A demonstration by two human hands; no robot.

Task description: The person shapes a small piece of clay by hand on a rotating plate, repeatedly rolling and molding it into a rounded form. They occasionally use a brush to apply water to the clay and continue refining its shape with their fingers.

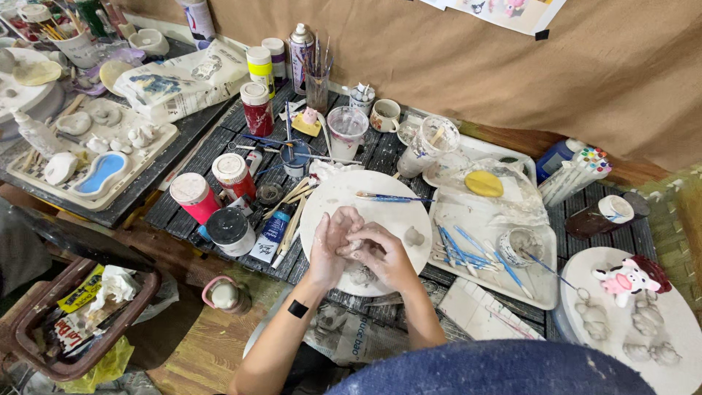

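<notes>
Grey clay lump [356, 247], pressed between both palms, mostly hidden, above round white board [395, 212].

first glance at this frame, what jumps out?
The two hands, left hand and right hand, pressed together over a round white board at centre, smeared with pale clay; what they enclose is hidden. Paint jars with red and black bodies crowd the board's left, and a pink-and-white cow figurine stands on a second round board at far right.
</notes>
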